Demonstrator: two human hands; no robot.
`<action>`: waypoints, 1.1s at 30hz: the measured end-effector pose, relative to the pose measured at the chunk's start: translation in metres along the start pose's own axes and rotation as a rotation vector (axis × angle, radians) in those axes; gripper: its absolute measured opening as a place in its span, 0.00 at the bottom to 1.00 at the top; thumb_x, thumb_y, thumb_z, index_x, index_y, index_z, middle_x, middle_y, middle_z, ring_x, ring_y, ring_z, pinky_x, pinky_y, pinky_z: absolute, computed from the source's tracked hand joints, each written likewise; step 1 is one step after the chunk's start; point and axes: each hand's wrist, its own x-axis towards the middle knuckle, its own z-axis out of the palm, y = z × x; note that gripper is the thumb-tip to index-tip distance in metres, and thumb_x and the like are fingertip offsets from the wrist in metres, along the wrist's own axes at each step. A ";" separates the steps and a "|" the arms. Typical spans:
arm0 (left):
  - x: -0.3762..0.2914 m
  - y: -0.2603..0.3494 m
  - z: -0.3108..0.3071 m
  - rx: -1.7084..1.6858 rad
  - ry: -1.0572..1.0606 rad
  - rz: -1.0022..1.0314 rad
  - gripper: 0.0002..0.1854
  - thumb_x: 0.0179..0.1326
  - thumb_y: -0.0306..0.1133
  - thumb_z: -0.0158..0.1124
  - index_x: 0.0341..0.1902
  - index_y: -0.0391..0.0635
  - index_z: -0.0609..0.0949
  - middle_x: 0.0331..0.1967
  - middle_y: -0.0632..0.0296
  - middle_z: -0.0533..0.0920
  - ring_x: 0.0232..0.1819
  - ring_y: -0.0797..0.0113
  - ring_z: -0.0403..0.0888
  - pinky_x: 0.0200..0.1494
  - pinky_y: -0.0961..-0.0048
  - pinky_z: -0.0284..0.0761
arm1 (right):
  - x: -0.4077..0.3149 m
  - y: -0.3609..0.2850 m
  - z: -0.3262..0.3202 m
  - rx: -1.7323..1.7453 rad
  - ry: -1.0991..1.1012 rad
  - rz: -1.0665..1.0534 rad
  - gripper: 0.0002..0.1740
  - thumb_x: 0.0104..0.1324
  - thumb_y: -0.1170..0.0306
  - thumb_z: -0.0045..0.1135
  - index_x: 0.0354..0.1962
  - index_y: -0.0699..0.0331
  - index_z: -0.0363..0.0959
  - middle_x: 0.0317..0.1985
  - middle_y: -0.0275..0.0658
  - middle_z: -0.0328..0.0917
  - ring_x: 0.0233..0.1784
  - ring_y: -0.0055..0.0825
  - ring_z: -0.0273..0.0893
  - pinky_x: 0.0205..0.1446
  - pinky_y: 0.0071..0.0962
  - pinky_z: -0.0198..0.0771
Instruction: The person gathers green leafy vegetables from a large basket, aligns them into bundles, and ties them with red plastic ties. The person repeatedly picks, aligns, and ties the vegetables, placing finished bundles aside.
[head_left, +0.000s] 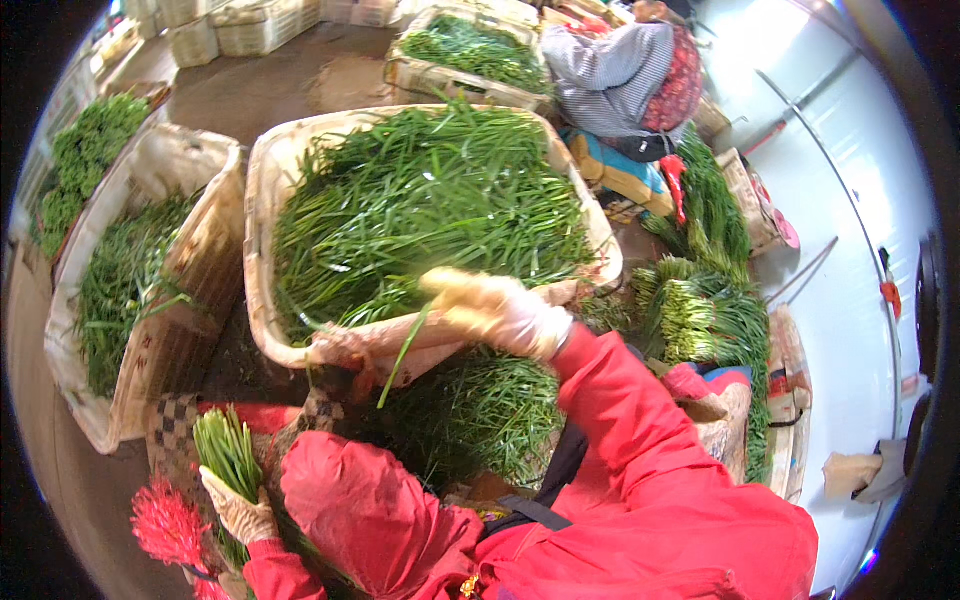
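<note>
My left hand (238, 506), in a pale glove, is closed around a bunch of long green stalks (227, 450) at the lower left, their cut ends upward. My right hand (499, 307), in a yellowish glove and blurred, is over the near rim of a large white plastic crate (259, 225). Its fingers point left. A single green blade (405, 356) hangs by the fingertips; whether they grip it is unclear. Loose leafy greens (442, 202), like garlic chives, fill the crate. Beside my left hand is a bundle of red ties (169, 521).
Another crate (180, 247) with greens stands at the left, and a third (442, 86) behind. Tied bundles of greens (690, 319) lie at the right by a white wall (862, 187). Loose greens (495, 416) lie below the large crate. A red net sack (675, 82) is at the back right.
</note>
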 end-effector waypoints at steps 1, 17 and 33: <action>-0.002 0.003 0.001 0.007 0.011 0.014 0.55 0.42 0.31 0.73 0.71 0.35 0.48 0.69 0.40 0.57 0.71 0.46 0.54 0.72 0.65 0.53 | -0.010 0.019 -0.032 0.011 0.119 0.095 0.30 0.64 0.79 0.51 0.64 0.63 0.58 0.50 0.38 0.73 0.51 0.24 0.71 0.58 0.24 0.67; -0.006 -0.021 0.014 -0.099 0.060 0.169 0.55 0.46 0.44 0.67 0.72 0.37 0.48 0.71 0.43 0.53 0.73 0.48 0.49 0.73 0.61 0.46 | 0.103 0.108 -0.284 -1.302 0.597 0.218 0.51 0.53 0.71 0.58 0.70 0.61 0.37 0.69 0.44 0.52 0.72 0.39 0.52 0.72 0.35 0.51; -0.001 0.003 0.011 -0.054 0.003 0.010 0.59 0.41 0.41 0.71 0.72 0.37 0.46 0.71 0.44 0.53 0.73 0.48 0.50 0.74 0.63 0.45 | 0.207 0.143 -0.335 -1.215 0.221 0.369 0.60 0.43 0.64 0.71 0.68 0.66 0.43 0.58 0.52 0.67 0.64 0.43 0.65 0.70 0.31 0.55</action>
